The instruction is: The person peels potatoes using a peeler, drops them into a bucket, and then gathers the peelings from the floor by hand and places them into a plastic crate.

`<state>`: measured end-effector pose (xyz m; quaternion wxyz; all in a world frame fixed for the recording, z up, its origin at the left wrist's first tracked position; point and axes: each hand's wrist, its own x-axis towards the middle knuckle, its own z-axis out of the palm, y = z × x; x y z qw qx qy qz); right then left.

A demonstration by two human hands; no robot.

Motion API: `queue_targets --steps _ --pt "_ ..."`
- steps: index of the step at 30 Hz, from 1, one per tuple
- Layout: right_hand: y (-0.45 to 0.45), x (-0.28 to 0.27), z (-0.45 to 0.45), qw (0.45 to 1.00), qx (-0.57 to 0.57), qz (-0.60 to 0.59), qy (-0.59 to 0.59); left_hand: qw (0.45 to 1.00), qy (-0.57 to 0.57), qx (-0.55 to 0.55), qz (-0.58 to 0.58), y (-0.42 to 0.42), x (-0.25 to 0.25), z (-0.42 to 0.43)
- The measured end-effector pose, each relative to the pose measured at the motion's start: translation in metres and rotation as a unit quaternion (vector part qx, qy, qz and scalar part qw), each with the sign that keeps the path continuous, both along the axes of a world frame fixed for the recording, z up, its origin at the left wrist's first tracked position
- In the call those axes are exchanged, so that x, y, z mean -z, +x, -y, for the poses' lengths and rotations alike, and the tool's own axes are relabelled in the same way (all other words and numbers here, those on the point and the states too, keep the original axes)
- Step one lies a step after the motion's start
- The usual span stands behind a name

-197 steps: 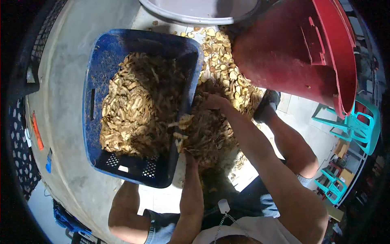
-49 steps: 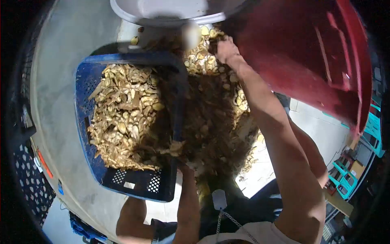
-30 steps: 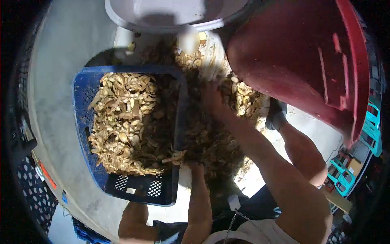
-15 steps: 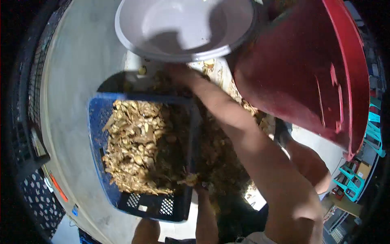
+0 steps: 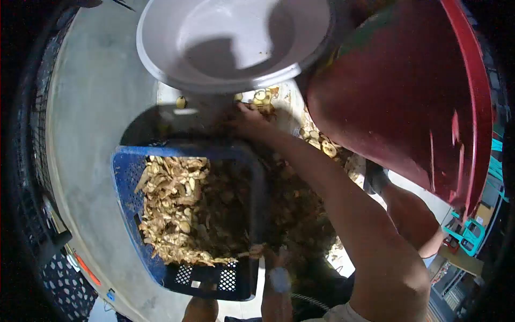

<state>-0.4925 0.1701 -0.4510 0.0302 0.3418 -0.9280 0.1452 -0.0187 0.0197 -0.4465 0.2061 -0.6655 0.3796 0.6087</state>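
Observation:
A blue plastic basket (image 5: pixel 126 185) stands tilted before me, partly filled with pale, brown-edged cut pieces (image 5: pixel 174 214) that look like sliced root or mushroom. My right hand (image 5: pixel 248 122) reaches past its far right corner to the loose pieces (image 5: pixel 263 99) below the basin; the thumb stands apart, and the other fingers are in shadow. Low down, my left hand (image 5: pixel 261 251) is at the basket's right rim, with its fingers seemingly hooked over the edge. Deep shadow hides most of that hand and the basket's right side.
A pale round basin (image 5: pixel 155 67) stands at the far side. To the right leans a large red tub (image 5: pixel 397 102), with slices (image 5: pixel 328 148) along its lower edge. A dark heap of pieces (image 5: pixel 295 214) lies right of the basket. A bent leg (image 5: pixel 410 217) shows at the right.
My right hand has come back slightly from under the basin's edge, exposing more slices there. The basket sits a little lower in view, and the whole view has shifted slightly.

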Motion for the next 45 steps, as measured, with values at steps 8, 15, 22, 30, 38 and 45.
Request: queue_targets --steps 8,15,22,30,38,45 --pt "0.164 -0.035 -0.036 0.94 0.281 0.189 0.037 0.998 0.032 -0.009 -0.055 -0.001 0.009 0.005" --pt "0.237 -0.058 -0.02 0.904 0.327 0.273 -0.028 0.991 0.086 -0.027 -0.1 -0.007 0.02 0.012" --pt "0.283 -0.092 -0.014 0.879 0.243 0.368 -0.18 0.979 0.155 -0.04 -0.128 0.004 0.026 0.01" --pt "0.333 -0.118 -0.008 0.742 0.274 0.512 -0.334 0.953 0.241 -0.079 -0.163 0.026 -0.01 -0.013" --pt "0.36 -0.174 -0.044 0.776 0.163 0.58 -0.185 0.926 0.28 -0.152 -0.201 0.022 -0.113 -0.054" --pt "0.295 -0.344 -0.042 0.753 0.209 0.526 -0.335 0.882 0.226 -0.066 -0.408 -0.078 -0.242 -0.047"
